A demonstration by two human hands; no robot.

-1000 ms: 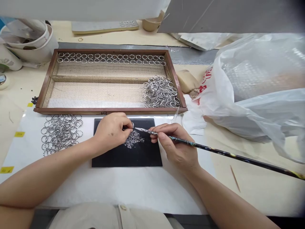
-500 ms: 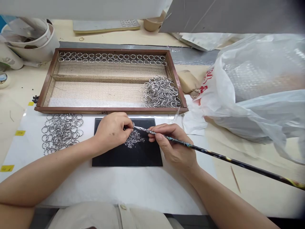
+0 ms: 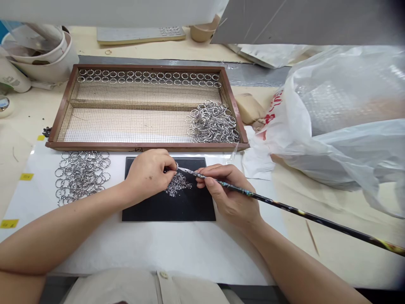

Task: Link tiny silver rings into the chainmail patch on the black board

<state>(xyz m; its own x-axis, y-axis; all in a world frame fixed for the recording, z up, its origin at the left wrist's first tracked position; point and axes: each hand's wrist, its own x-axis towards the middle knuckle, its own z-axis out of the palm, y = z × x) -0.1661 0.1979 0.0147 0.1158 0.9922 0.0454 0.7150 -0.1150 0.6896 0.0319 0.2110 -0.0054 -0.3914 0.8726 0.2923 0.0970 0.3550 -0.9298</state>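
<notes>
Over the black mat point(image 3: 190, 211), my left hand point(image 3: 151, 174) is closed, thumb and fingertips pinching a small silver ring point(image 3: 177, 165) of which only an edge shows. My right hand point(image 3: 232, 192) grips a long, thin, dark patterned stick point(image 3: 284, 205) like a pen. Its pale pointed tip meets the ring or comes very close to it; which one I cannot tell. Just below both sets of fingertips lies a pile of tiny glittering stones point(image 3: 177, 185). Many loose silver rings point(image 3: 80, 175) are heaped left of the mat, partly behind my left forearm.
Behind the mat stands a brown wooden mesh tray point(image 3: 145, 146), with rings in two rows point(image 3: 137, 77) at its back and a ring heap point(image 3: 213, 122) at right. A white plastic bag point(image 3: 303, 139) bulges at right. A thin wooden stick point(image 3: 312, 237) lies nearby; tubs point(image 3: 60, 63) stand back left.
My right hand and the stick have shifted very slightly to the left, the tip still beside the ring. My left hand keeps its place.
</notes>
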